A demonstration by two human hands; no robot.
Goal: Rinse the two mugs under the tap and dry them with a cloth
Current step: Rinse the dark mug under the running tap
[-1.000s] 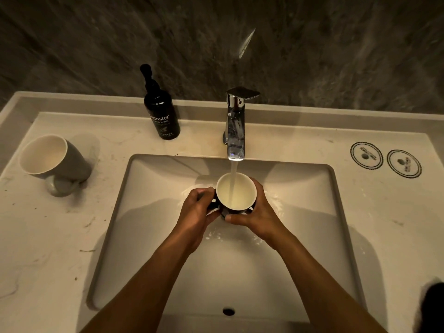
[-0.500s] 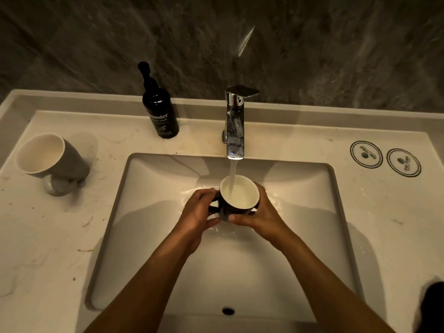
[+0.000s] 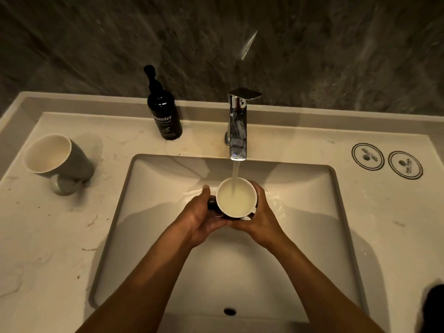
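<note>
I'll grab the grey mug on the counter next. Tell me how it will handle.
The grey mug looks glazed ceramic, so probably rigid and breakable if knocked on the counter. It seems empty, likely light. It appears tilted on its side, so a nudge may roll it.

- Both bare forearms are reaching forward from the bottom edge, converging toward the middle.
- The left hand (image 3: 201, 217) is curling in from the left, palm turned inward, its thumb pointing up and forward, fingers wrapping underneath.
- The right hand (image 3: 259, 217) is cupping in from the right, fingers bending round the far side, thumb lying along the near side.
- The two hands are meeting at their near edges, touching below what they are clasping between them.
- Both wrists are staying roughly straight, level with each other.
</note>
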